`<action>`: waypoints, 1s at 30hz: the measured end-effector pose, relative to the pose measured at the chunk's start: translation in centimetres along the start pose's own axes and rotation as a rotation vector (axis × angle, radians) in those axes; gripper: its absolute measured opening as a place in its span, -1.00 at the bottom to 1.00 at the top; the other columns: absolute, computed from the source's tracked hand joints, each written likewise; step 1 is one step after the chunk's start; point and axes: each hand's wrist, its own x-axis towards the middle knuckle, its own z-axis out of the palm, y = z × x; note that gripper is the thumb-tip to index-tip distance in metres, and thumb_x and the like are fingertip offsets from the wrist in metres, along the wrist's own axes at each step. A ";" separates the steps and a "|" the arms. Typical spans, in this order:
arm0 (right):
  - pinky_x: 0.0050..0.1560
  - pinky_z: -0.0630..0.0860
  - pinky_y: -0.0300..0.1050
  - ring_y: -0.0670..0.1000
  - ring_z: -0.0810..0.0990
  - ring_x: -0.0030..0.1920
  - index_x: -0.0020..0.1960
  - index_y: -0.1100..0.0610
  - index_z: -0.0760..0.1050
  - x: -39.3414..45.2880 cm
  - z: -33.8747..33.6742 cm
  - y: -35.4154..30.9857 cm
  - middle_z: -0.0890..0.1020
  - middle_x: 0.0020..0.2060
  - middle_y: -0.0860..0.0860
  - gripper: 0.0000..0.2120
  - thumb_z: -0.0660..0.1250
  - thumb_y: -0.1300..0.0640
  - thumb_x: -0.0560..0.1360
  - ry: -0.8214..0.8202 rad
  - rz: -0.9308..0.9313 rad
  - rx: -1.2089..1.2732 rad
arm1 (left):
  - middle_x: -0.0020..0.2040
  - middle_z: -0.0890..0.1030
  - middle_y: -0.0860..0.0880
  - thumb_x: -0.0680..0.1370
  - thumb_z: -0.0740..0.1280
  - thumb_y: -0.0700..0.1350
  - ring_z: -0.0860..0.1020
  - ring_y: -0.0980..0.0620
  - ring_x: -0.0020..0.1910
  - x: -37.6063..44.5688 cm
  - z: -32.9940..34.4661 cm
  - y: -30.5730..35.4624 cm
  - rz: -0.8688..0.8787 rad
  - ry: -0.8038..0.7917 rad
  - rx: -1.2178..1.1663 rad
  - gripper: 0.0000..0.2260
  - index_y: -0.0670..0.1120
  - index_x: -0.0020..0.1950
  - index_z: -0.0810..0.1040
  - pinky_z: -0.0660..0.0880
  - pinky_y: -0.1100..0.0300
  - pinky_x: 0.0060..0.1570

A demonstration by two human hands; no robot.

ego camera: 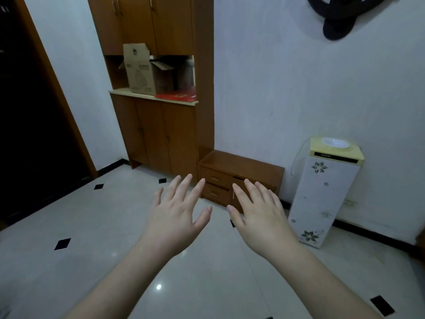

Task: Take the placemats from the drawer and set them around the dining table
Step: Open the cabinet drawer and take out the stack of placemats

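A low brown wooden cabinet (243, 165) stands against the white wall, with two shut drawers stacked on its left: the upper drawer (216, 179) and the lower drawer (215, 194). My left hand (177, 217) and my right hand (259, 217) are stretched out in front of me, palms down, fingers spread, holding nothing. Both hover in the air short of the cabinet, and the right hand hides part of the cabinet's front. No placemats and no dining table are in view.
A tall brown cupboard (161, 134) rises left of the low cabinet, with a cardboard box (142, 72) and a red item (178, 96) on its shelf. A white flowered water dispenser (322, 194) stands at the right. A dark doorway (30, 125) opens on the left. Glossy tiled floor (92, 249) lies below.
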 end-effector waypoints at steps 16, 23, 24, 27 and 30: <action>0.52 -0.10 0.02 0.06 0.01 0.58 0.58 -0.09 0.04 27.8 6.7 -3.3 0.10 0.58 0.00 -0.20 -0.41 -0.31 0.42 0.070 -0.009 -0.054 | 0.62 -0.12 0.08 0.58 -0.14 0.36 -0.22 0.03 0.58 25.6 5.9 -13.8 0.096 0.088 -0.022 -0.40 0.22 0.58 -0.16 -0.30 0.02 0.46; 0.51 -0.11 0.00 0.04 -0.03 0.58 0.59 -0.12 -0.02 38.5 11.5 2.9 0.04 0.59 -0.02 -0.19 -0.43 -0.33 0.41 0.043 0.018 -0.028 | 0.62 -0.09 0.08 0.57 -0.16 0.36 -0.16 0.04 0.59 37.6 12.1 -13.4 0.135 0.096 -0.053 -0.39 0.18 0.59 -0.14 -0.29 0.08 0.44; 0.51 -0.06 0.02 0.05 0.00 0.58 0.58 -0.11 0.01 40.0 12.3 4.2 0.06 0.59 0.00 -0.21 -0.41 -0.33 0.43 0.047 0.037 -0.038 | 0.62 -0.11 0.09 0.59 -0.11 0.34 -0.17 0.06 0.58 39.3 13.2 -13.1 0.161 0.099 -0.067 -0.40 0.18 0.59 -0.14 -0.31 0.11 0.42; 0.42 0.25 0.11 0.13 0.27 0.50 0.51 -0.04 0.28 44.3 14.3 8.1 0.27 0.52 0.07 -0.34 -0.18 -0.28 0.55 0.046 0.094 -0.050 | 0.58 -0.21 0.14 0.61 -0.06 0.31 -0.28 0.15 0.53 44.1 16.2 -12.3 0.197 0.068 -0.109 -0.41 0.19 0.58 -0.17 -0.38 0.18 0.39; 0.38 0.31 0.12 0.15 0.35 0.46 0.49 -0.01 0.34 48.3 16.7 11.6 0.35 0.48 0.09 -0.38 -0.12 -0.26 0.57 0.017 0.120 -0.050 | 0.59 -0.16 0.13 0.61 -0.07 0.31 -0.25 0.13 0.54 48.5 19.2 -11.7 0.195 0.041 -0.096 -0.41 0.17 0.59 -0.12 -0.38 0.20 0.39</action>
